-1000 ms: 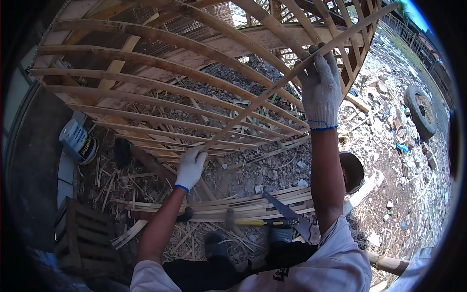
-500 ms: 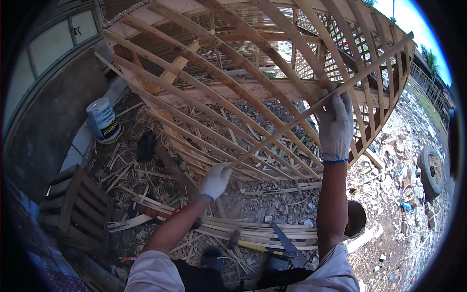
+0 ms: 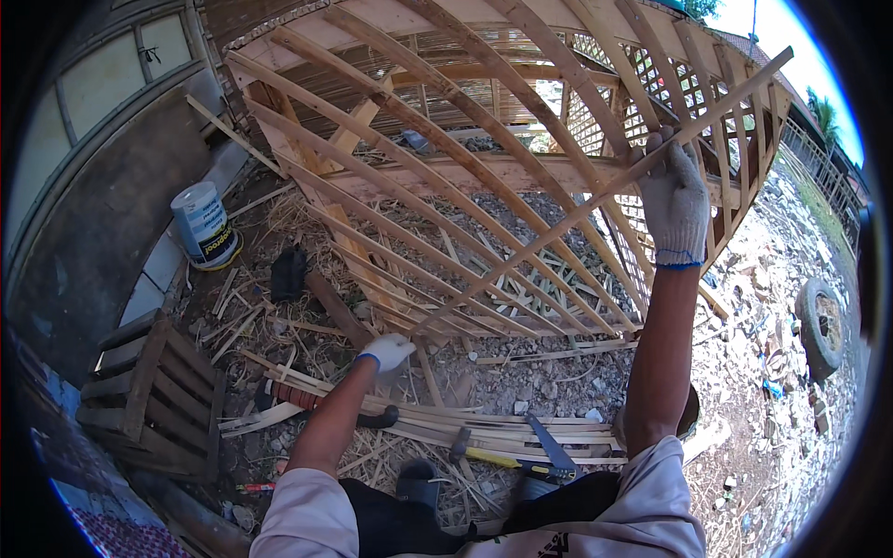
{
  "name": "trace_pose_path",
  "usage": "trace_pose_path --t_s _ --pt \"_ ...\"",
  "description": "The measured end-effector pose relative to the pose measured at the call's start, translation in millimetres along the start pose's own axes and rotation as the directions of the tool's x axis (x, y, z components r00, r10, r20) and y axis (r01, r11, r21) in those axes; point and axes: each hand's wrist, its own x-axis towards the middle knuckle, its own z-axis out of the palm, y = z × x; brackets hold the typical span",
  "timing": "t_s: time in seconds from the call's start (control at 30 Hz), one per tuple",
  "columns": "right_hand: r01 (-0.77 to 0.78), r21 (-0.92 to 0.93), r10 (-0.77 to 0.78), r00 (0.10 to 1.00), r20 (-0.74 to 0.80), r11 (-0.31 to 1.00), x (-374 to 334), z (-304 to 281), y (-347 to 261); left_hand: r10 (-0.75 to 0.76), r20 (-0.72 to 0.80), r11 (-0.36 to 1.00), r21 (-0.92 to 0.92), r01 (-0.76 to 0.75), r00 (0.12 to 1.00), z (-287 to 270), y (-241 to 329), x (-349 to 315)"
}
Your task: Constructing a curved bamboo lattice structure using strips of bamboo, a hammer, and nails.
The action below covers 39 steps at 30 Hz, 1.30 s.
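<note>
Overhead, right hand [image 3: 674, 200] clamps bamboo strip [image 3: 558, 228]; left hand [image 3: 389, 352] grips strip's lower end.

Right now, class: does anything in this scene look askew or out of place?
Yes: one long strip runs diagonally across the curved frame ribs, held by the right hand and left hand.

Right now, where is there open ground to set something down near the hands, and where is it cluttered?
Fairly bare gravel lies between the left hand, the frame's lower edge and the strip pile. More stony ground lies right of the right hand, toward the tyre. It is crowded around the saw, and scraps lie thick between the bucket and the crate.
</note>
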Motion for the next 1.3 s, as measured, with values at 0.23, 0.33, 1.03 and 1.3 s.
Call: trace_pose_path --t_s 0.23,0.33,1.03,1.3 --pt "-0.02 -0.014 0.021 0.994 0.106 1.0 33.4 20.7 -33.3 -0.196 0.161 0.956 0.252 0.151 0.967 -40.2 -2.6 33.9" --pt "-0.055 0.062 0.043 0.981 0.189 0.997 23.7 13.3 -29.8 -0.169 0.098 0.98 -0.089 0.178 0.981 -21.5 -39.2 40.3" --pt "-0.022 -0.04 0.023 1.0 0.02 0.999 0.0 -8.8 -8.0 -0.305 0.302 0.841 -0.36 0.404 0.903 31.8 -30.8 47.2" --pt "0.026 -0.428 -0.01 0.999 0.039 0.903 -11.9 -1.6 -0.6 -0.108 0.093 0.973 -0.192 0.124 0.99 58.5 -71.8 57.7"
